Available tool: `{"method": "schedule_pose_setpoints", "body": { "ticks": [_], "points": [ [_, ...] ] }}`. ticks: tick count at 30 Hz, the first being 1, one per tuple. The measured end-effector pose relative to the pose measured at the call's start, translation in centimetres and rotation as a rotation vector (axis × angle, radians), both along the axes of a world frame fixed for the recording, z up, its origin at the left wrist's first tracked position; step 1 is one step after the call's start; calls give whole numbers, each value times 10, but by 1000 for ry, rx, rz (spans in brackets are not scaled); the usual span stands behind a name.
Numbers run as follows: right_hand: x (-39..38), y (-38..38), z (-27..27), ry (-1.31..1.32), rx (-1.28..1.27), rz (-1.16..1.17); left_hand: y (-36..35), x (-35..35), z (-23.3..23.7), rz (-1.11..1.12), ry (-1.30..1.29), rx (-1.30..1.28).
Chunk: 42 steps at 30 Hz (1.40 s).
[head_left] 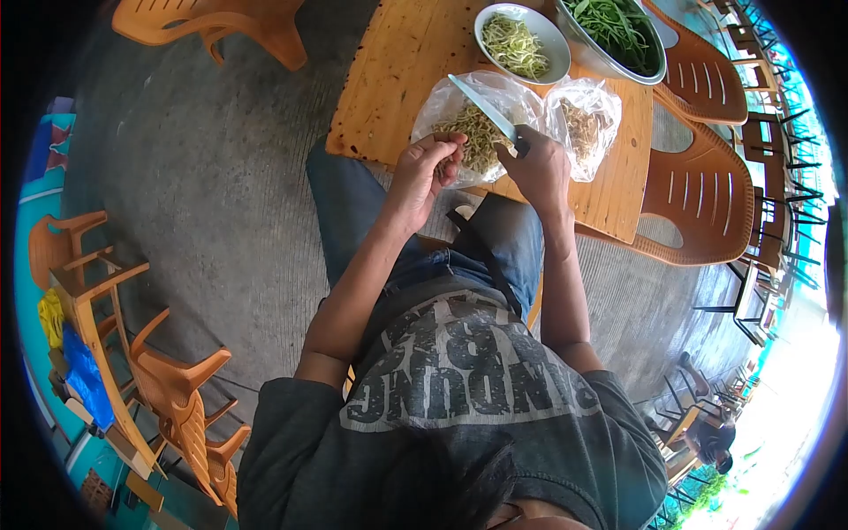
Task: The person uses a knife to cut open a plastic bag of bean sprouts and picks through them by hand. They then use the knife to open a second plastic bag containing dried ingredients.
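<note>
Your left hand [430, 170], fingers pinched nearly closed, is over sprouts [477, 137] in a clear bag [431, 106]; I cannot tell if it grips any. Your right hand [539, 168] wraps a knife [484, 104] slanting above them. Beside lies a second bag [608, 104]; farther up the table [389, 84], a white bowl [554, 42] and a basin [583, 46].

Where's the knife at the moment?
In the head view, the knife is in the right hand, upper part and right of centre, its blade slanting up and left over the plastic bag of sprouts.
</note>
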State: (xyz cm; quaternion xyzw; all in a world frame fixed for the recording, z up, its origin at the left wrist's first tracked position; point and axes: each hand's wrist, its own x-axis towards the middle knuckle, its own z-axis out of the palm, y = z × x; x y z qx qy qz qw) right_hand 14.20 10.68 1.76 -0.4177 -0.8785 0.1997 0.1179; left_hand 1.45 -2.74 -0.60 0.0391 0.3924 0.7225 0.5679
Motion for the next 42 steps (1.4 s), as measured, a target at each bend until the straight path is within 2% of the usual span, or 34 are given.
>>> {"method": "schedule_pose_setpoints", "body": {
  "ticks": [5, 8, 11, 20, 28, 36, 42],
  "points": [
    [7, 3, -14, 118, 43, 11, -4, 2, -3, 7, 20, -28],
    [13, 5, -4, 173, -13, 14, 0, 6, -2, -9, 76, -46],
    [19, 6, -1, 328, -182, -53, 6, 12, 0, -35, 153, -63],
    [10, 5, -11, 597, -353, 9, 26, 17, 4, -8, 293, -116],
    [-2, -2, -10, 584, -468, 45, 33, 16, 3, 113, 267, -55],
    [-8, -7, -15, 619, -485, 33, 29, 1, 0, 93, 300, -78],
    [-1, -4, -5, 543, -478, 8, 24, -14, 1, 39, 290, -39]
  ]
}}
